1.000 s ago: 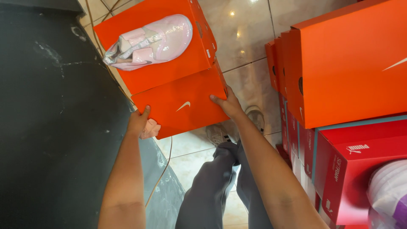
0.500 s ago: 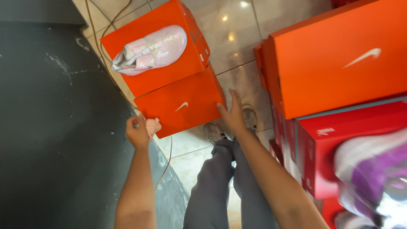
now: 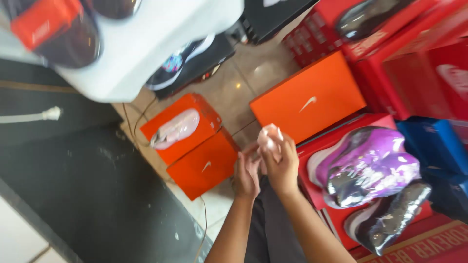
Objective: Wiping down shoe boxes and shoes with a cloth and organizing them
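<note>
My right hand [image 3: 282,168] is raised in front of me, its fingers closed around a small crumpled pale pink wad [image 3: 269,138] that looks like paper or cloth. My left hand [image 3: 247,174] sits right beside it, fingers touching the right hand near the wad. Below and to the left, an orange shoe box [image 3: 204,165] stands on the tiled floor with a second orange box [image 3: 209,114] on top. A plastic-wrapped pink shoe [image 3: 174,129] lies on that upper box.
A dark mat or counter [image 3: 73,185] fills the left side. Right of my hands stand a large orange box [image 3: 307,102], red boxes [image 3: 380,53] and blue boxes [image 3: 434,141], with wrapped purple [image 3: 370,163] and dark shoes [image 3: 385,216]. A white shelf [image 3: 146,44] with shoes hangs overhead.
Both hands have left the lower orange box and come together in front of me around the pink wad. The view has swung up and to the right, so more boxes show.
</note>
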